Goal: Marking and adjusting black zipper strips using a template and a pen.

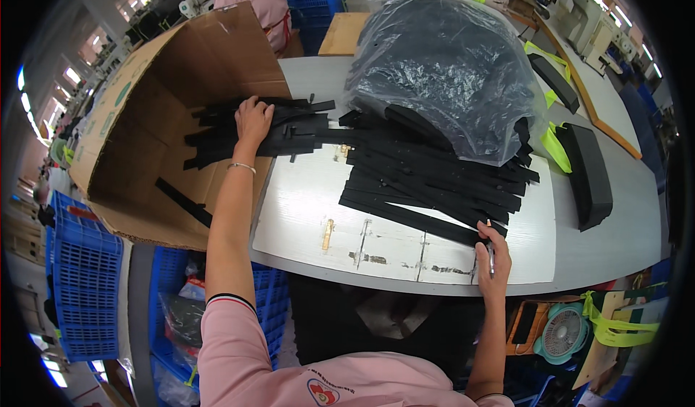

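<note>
Black fabric strips [260, 143] lie in a stack across the open side of the cardboard box [116, 175]. My left hand [253, 121] rests on this stack with its fingers bent over the upper strips. A wider pile of black strips [427, 171] is spread on the white board [311, 240] in front of me. At the near right end of that pile, my right hand [493, 262] is closed around a slim pen [491, 257]. Its fingertips are beside the end of the nearest strip. The undersides of the left fingers are hidden.
A clear plastic bag [449, 66] full of black material stands behind the pile. Black padded pieces [585, 179] with yellow-green straps lie at the right. One loose strip [183, 202] is inside the box. Blue crates [87, 280] stand lower left; a person [253, 9] sits beyond.
</note>
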Tool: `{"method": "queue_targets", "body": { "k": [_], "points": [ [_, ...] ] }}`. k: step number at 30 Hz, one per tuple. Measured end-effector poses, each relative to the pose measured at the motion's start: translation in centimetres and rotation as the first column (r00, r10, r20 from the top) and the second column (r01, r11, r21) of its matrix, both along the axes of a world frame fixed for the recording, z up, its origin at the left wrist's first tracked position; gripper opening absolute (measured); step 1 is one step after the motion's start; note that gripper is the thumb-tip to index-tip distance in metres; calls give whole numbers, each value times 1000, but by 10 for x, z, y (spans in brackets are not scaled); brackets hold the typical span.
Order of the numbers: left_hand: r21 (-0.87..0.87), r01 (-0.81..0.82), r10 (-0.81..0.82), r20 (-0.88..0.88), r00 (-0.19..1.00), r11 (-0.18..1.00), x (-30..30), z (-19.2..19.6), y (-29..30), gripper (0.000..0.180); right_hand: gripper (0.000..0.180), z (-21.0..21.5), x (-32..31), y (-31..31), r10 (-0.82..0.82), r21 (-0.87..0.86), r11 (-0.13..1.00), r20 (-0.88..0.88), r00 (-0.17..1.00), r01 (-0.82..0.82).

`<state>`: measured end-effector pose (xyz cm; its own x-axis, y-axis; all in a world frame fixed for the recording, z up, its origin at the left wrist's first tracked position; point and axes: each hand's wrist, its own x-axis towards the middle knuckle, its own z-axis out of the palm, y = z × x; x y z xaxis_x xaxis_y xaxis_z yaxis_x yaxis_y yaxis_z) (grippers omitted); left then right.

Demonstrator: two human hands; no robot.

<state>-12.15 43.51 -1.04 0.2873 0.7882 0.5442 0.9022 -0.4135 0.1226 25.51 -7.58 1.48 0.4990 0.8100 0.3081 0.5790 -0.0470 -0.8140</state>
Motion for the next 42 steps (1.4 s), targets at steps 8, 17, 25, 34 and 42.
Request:
{"method": "queue_targets", "body": {
  "k": [8, 17, 25, 34, 42],
  "points": [
    [-241, 11, 30, 168, 985, 970, -7, 9, -21, 35, 31, -4, 5, -3, 4, -35, 999, 16, 1000, -3],
    [-166, -74, 128, 343, 930, 983, -42, 12, -90, 37, 24, 0, 0, 3, -34, 25, 999, 13, 999, 34],
    [-276, -130, 254, 483, 838, 952, -67, 21, -123, 51, 24, 0, 3, 6, -33, 10, 999, 113, 993, 32],
    [-250, -158, 257, 440, 860, 955, -85, 20, -142, 34, 24, -3, 3, 5, -45, -1, 999, 122, 992, 45],
    [-20, 161, -148, 299, 943, 987, -25, 15, -109, 47, 41, 5, -4, 11, 66, -88, 996, 463, 884, -28]
  ]
}}
